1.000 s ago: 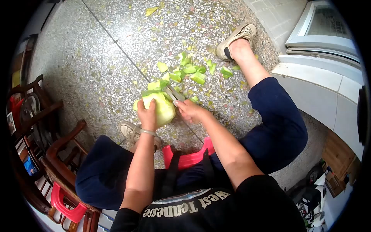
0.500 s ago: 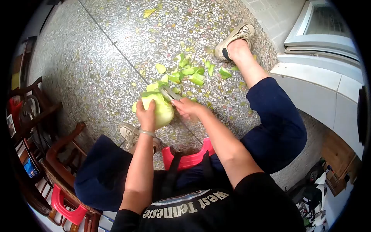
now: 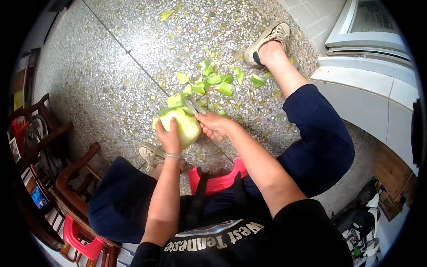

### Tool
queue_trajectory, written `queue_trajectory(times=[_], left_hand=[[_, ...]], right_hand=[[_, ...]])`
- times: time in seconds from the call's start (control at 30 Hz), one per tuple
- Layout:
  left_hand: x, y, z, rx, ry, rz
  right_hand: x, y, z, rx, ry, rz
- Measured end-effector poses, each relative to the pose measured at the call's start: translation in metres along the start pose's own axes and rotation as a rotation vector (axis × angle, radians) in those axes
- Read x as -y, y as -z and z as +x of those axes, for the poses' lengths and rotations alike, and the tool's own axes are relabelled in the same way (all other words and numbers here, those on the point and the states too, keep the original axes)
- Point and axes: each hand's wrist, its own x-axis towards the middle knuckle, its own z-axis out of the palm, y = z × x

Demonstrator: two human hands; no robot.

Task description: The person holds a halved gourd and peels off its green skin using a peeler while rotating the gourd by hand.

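A large, round, pale-green fruit or vegetable [image 3: 187, 132], partly peeled, is held above the floor between my knees; its exact kind does not show. My left hand [image 3: 169, 135] grips its near left side, thumb and fingers spread over the pale flesh. In my right hand [image 3: 215, 125] is a knife [image 3: 192, 105], its grey blade against the far upper side, beside remaining green rind [image 3: 175, 101]. The fingers wrap the handle and hide most of it. Several cut pieces of green peel [image 3: 214, 80] lie on the floor just beyond.
The speckled stone floor [image 3: 120, 89] has small green scraps scattered over it. I sit on a red plastic stool [image 3: 218, 183]. Wooden chairs [image 3: 78, 173] and another red stool [image 3: 80, 238] stand at left. A tiled ledge [image 3: 356, 95] runs along the right.
The knife and my right hand have shifted very slightly along the rind. My left hand keeps its hold. The whole view has tilted a little.
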Motion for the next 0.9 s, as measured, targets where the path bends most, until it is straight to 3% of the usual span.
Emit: queue_trajectory(times=[0.1,0.17,0.23,0.3,0.33,0.43,0.67,0.73,0.9], left_hand=[[-0.001,0.002,0.007,0.120,0.150,-0.205],[0.001,0.000,0.009,0.098,0.072,-0.114],[-0.006,-0.003,0.010,0.107,0.128,-0.192],[-0.014,-0.004,0.008,0.134,0.145,-0.207],[-0.013,-0.006,0.009,0.118,0.142,-0.174],[-0.012,-0.012,0.011,0.095,0.127,-0.132],[0.008,-0.016,0.017,0.069,0.102,0.009],[0.000,-0.017,0.016,0.053,0.093,0.038],[0.011,-0.019,0.019,0.110,0.062,-0.042]], right_hand=[[-0.009,0.014,-0.010,0.004,-0.005,-0.023],[-0.021,0.026,-0.015,-0.016,0.025,-0.162],[-0.023,0.011,-0.028,-0.260,0.194,-0.310],[-0.020,-0.005,-0.049,-0.434,0.334,-0.668],[-0.028,-0.015,-0.048,-0.614,0.594,-0.812],[-0.053,-0.024,-0.050,-0.812,0.712,-0.975],[-0.063,-0.031,-0.042,-0.843,0.621,-1.177],[-0.055,-0.041,-0.052,-0.759,0.414,-1.156],[-0.049,-0.040,-0.052,-0.729,0.393,-1.126]])
